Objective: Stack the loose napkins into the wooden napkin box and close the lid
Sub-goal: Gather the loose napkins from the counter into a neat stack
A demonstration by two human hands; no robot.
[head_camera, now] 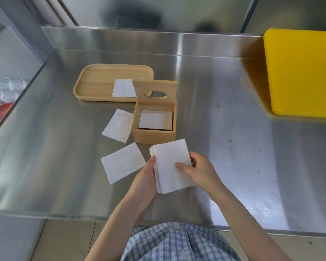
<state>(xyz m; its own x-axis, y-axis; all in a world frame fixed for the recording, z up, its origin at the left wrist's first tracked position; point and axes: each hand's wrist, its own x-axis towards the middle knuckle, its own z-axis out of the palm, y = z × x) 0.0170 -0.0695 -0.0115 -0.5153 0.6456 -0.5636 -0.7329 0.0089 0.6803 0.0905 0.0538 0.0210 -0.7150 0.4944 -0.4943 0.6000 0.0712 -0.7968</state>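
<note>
The wooden napkin box [153, 136] stands in the middle of the steel counter, its lid [155, 92] raised upright at the back, with white napkins [155, 119] lying inside. Just in front of the box, both hands hold a stack of white napkins [169, 161]. My left hand [146, 182] supports it from below and the left. My right hand [199, 170] pinches it from the right, thumb on top. Two loose napkins lie on the counter left of the box, one [118, 125] beside it and one [122, 162] nearer. Another napkin [123, 88] rests on the wooden tray [94, 80].
A yellow board [301, 72] lies at the counter's right back. The steel counter [233, 129] has a raised back ledge and a front edge near my body. At the left, below the counter edge, white and red items [2, 95] show.
</note>
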